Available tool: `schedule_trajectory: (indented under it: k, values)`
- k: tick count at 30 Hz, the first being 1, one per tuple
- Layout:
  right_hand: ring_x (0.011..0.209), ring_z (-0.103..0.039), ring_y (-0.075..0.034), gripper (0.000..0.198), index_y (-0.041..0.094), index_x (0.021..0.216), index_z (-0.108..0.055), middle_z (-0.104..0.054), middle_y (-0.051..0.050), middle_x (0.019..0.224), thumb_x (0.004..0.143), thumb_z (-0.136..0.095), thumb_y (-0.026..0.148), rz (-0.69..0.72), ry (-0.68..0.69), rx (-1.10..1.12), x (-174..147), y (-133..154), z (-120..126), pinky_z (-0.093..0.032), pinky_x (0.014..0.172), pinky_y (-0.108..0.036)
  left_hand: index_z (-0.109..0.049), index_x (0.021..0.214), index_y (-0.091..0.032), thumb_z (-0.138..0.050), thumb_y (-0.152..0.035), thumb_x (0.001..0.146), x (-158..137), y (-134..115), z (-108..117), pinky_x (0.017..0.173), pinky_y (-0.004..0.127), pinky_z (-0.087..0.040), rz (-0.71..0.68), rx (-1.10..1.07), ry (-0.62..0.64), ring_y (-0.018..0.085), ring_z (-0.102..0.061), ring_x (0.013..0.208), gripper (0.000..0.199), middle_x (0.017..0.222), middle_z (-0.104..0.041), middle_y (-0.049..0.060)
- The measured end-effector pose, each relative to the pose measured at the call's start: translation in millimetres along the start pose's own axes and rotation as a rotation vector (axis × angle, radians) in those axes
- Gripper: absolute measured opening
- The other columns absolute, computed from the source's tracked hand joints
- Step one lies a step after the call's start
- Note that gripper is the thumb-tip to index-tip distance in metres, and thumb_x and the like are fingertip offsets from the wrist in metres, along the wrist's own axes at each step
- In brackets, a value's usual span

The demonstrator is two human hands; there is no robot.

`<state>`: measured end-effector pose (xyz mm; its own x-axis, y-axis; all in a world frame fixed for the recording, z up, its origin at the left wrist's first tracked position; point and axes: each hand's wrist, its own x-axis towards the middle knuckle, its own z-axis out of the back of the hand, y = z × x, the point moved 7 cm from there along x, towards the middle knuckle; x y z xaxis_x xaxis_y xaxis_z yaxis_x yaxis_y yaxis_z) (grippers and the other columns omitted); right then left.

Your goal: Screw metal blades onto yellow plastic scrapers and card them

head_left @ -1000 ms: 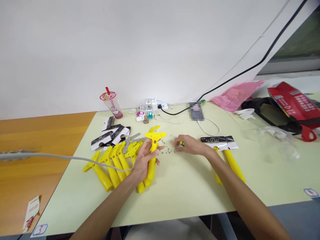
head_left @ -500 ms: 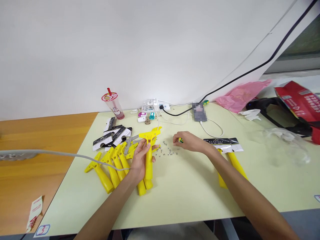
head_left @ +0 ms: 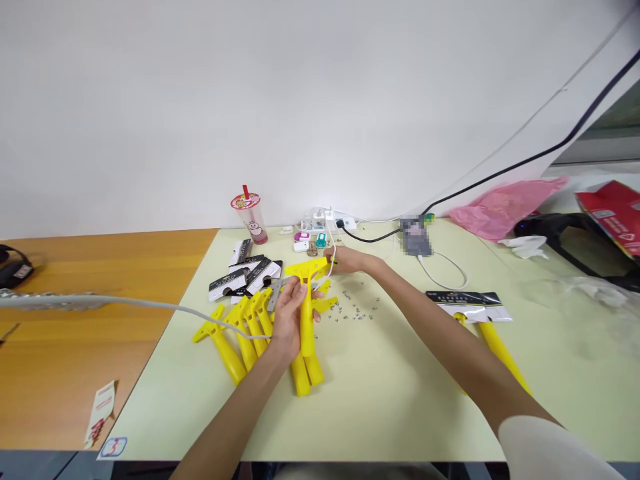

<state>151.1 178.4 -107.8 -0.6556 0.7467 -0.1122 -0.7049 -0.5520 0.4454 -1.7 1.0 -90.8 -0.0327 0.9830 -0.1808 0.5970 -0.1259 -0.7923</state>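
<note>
"What's on the left, from your seat?"

"Through the head view I have loose yellow handles [head_left: 227, 352] lying side by side on the tabletop [head_left: 165, 400], black-and-white cards [head_left: 227, 285] just beyond them, and a lidded cup [head_left: 253, 220] behind those."

"And the left hand [head_left: 287, 317]?"

"Its fingers are closed round a yellow T-shaped tool [head_left: 307, 313], thumb across the front, the others behind. I see it raised near the middle of the tabletop, its crosspiece [head_left: 306, 268] pointing away from the person."

"How would that handle?"

"I'd judge it light and stiff, probably moulded plastic: hardly fragile, but smooth enough to twist in a loose grip. I'd take it by the shaft, just below the crosspiece, so the crosspiece stays clear."

"The right hand [head_left: 345, 260]?"

"At the crosspiece's right end. Its fingertips are hidden from me, so I can't tell how far open they are, whether they touch the tool, or whether they hold anything."

"Further right?"

"Small metal pieces [head_left: 357, 312] lie scattered on the near side of that hand. Well apart from them, I see more yellow handles [head_left: 505, 357] partly under a black-and-white packet [head_left: 467, 307]."
</note>
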Motion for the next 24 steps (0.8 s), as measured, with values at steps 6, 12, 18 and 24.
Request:
schedule_trajectory:
  k: [6, 12, 18, 24]
  values:
    - [0.097, -0.073, -0.024, 0.030, 0.018, 0.117, -0.073, -0.081, -0.010, 0.109, 0.090, -0.084, 0.024, -0.053, -0.004, 0.007, -9.3, 2.6, -1.2, -0.050, 0.081, -0.028, -0.067, 0.103, -0.019, -0.098, -0.043, 0.079, -2.4, -1.1, -6.5, 0.047, 0.022, -0.051, 0.021, -0.011, 0.068, 0.026, -0.081, 0.103, 0.046, 0.147, -0.074, 0.015]
    - [0.100, -0.074, -0.027, 0.020, 0.017, 0.111, -0.079, -0.082, -0.011, 0.110, 0.094, -0.081, 0.027, -0.053, -0.016, -0.001, -34.6, 13.5, 21.3, -0.049, 0.085, -0.031, -0.074, 0.109, -0.016, -0.096, -0.042, 0.083, -1.5, 0.8, -6.7, 0.050, 0.023, -0.055, 0.032, -0.017, 0.079, 0.026, -0.081, 0.101, 0.043, 0.148, -0.074, 0.019]
    - [0.110, -0.073, -0.029, 0.031, 0.021, 0.132, -0.078, -0.081, -0.013, 0.131, 0.102, -0.070, 0.023, -0.092, -0.042, -0.030, -80.8, 20.4, 60.7, -0.048, 0.088, -0.034, -0.074, 0.114, -0.014, -0.091, -0.042, 0.088, -2.7, 7.5, -12.0, 0.044, 0.020, -0.052, 0.085, -0.005, 0.167, 0.019, -0.079, 0.083, 0.042, 0.151, -0.072, 0.022]
    - [0.094, -0.072, -0.026, 0.018, 0.022, 0.117, -0.076, -0.081, -0.010, 0.108, 0.104, -0.065, 0.026, -0.132, -0.137, -0.077, -140.8, 52.5, 90.0, -0.043, 0.076, -0.032, -0.066, 0.131, -0.018, -0.086, -0.036, 0.094, -5.0, 13.7, -18.2, 0.035, 0.017, -0.044, 0.145, -0.034, 0.233, 0.009, -0.060, 0.056, 0.046, 0.137, -0.078, 0.019]
